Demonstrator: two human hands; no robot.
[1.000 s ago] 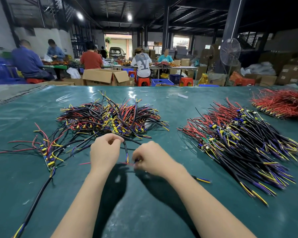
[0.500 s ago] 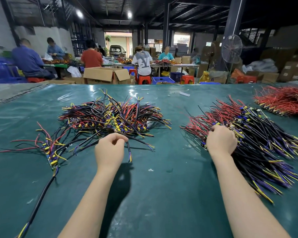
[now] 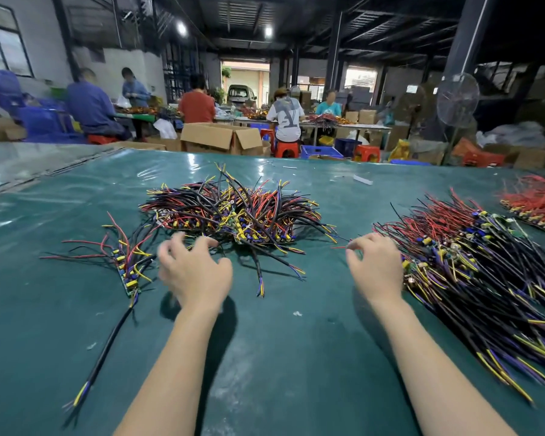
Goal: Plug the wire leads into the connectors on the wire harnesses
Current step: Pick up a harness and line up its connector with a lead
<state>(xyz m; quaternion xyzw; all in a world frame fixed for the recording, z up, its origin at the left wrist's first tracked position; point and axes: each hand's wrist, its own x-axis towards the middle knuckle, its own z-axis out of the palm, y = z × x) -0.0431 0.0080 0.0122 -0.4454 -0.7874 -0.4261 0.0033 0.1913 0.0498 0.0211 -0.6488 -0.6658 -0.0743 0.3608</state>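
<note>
Left portion of the bench (image 3: 265, 366): one small wire harness (image 3: 126, 265) lies flat, and its long black cable (image 3: 107, 341) runs toward the near left corner. The left hand (image 3: 192, 272) is just right of it, above the bench surface. Its fingers are spread and motion-blurred, it holds nothing, and its fingertips are at the near side of the central harness pile (image 3: 233, 215), which sits mid-bench toward the far edge. The right hand (image 3: 375, 269) is right of centre with fingers curled, thumb and forefinger pinching a thin red wire lead (image 3: 339, 247) that points left. The hand's outer side is just beside the large right harness pile (image 3: 485, 278), which reaches the right edge. A bundle of red leads (image 3: 535, 206) lies at the far right corner.
</note>
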